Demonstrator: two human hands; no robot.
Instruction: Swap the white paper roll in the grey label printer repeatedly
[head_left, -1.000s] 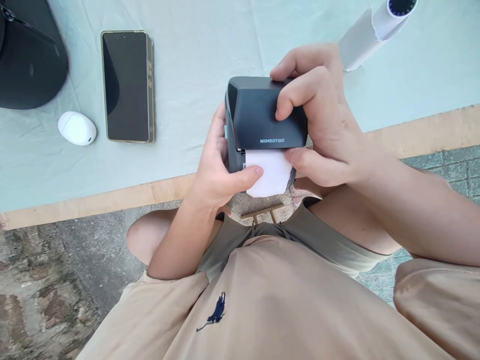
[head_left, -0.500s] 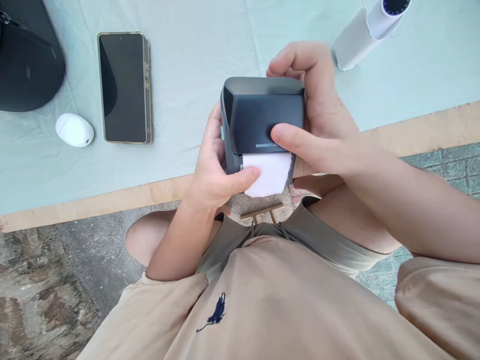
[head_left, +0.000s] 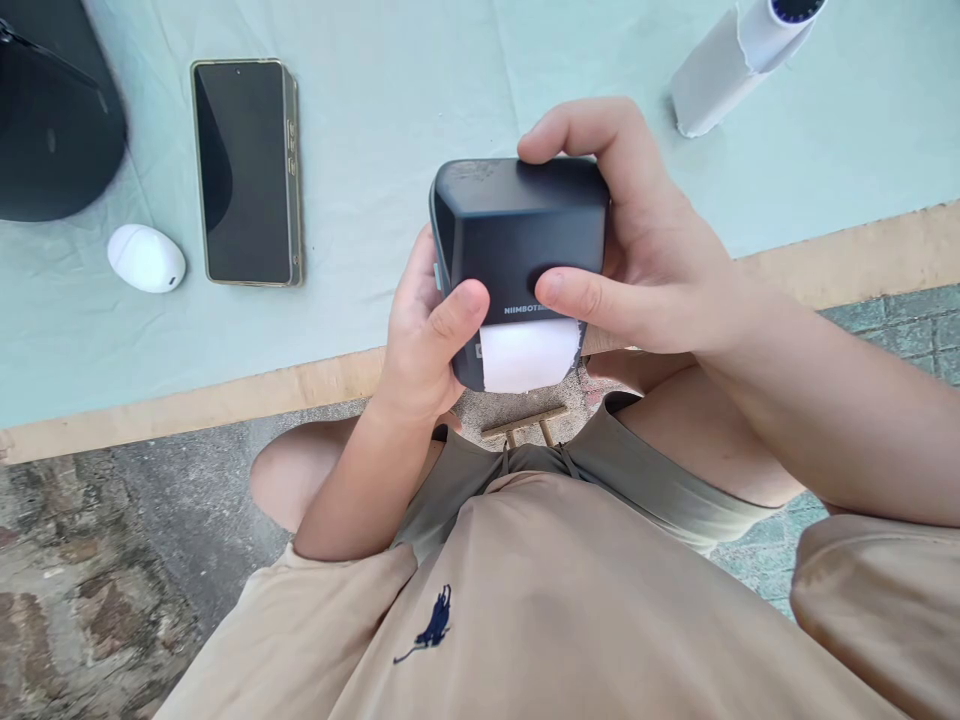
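A dark label printer marked NIIMBOT is held between both hands above the table's near edge. White label paper sticks out below its lid. My left hand grips the printer's left side, with the thumb resting on the front near the top left corner of the paper. Around the right side wraps my right hand; its thumb presses the lid beside the lettering and its index finger lies on the top edge. The other fingers of both hands are mostly hidden behind the printer.
On the cloth-covered table lie a dark phone and a white rounded case at left. A black object, perhaps a bag, fills the far left corner. A white cylinder with a dark dotted end lies at upper right.
The printer's lid has come down nearer the paper, and its top now faces me more. My left thumb has moved up off the paper; my right index finger has come onto the top edge.
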